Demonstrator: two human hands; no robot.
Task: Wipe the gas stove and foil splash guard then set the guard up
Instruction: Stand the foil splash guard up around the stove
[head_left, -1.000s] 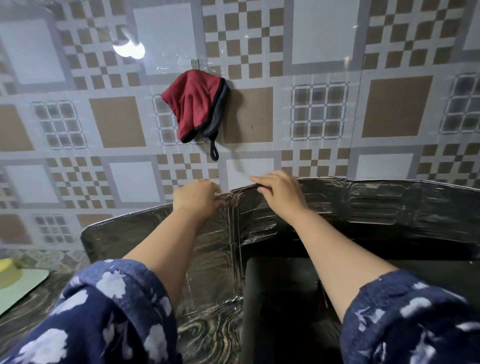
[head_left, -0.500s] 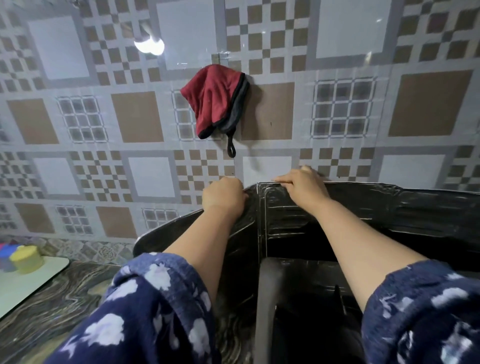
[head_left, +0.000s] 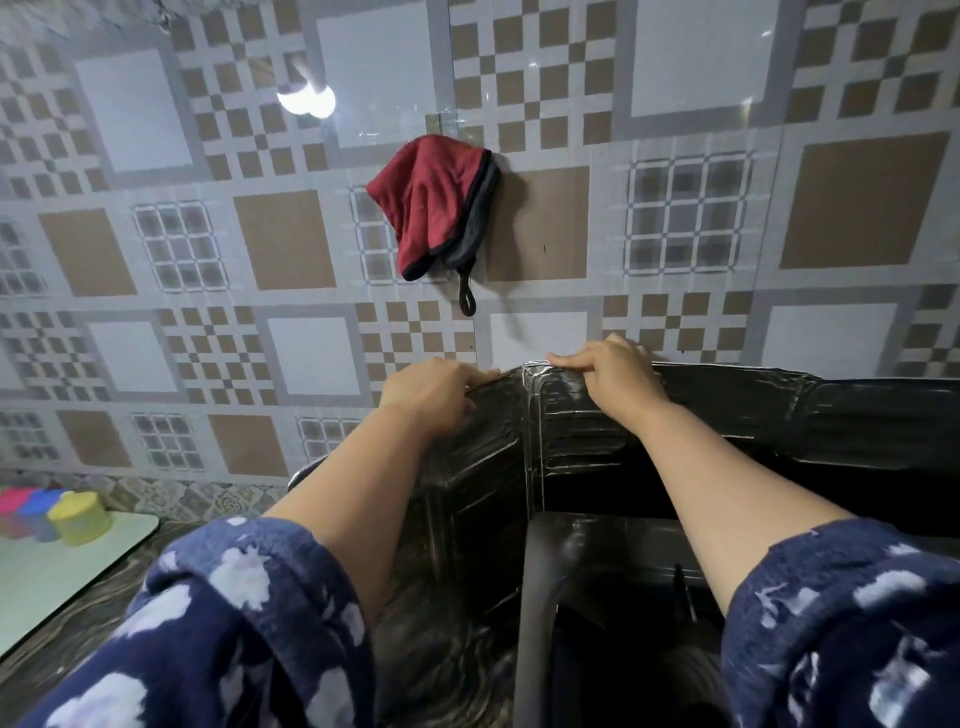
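The foil splash guard (head_left: 737, 410) stands upright against the tiled wall, folded in panels round the back and left side of the dark gas stove (head_left: 587, 561). My left hand (head_left: 434, 395) grips the top edge of the left panel beside the fold. My right hand (head_left: 610, 376) grips the top edge of the back panel just right of the fold, fingers curled over the rim. A red cloth with a dark border (head_left: 434, 205) hangs on the wall above the hands. My forearms hide part of the guard and stove.
A marbled dark countertop (head_left: 67, 639) lies at the lower left with a pale green board (head_left: 57, 577) on it. Small coloured containers, one yellow (head_left: 80, 519), stand at the board's far end. The patterned tile wall (head_left: 291, 244) is right behind the guard.
Both hands have stayed on the guard's top edge. The view has shifted right and tilted up, so the guard sits lower in frame and its left panel folds in closer beside the stove.
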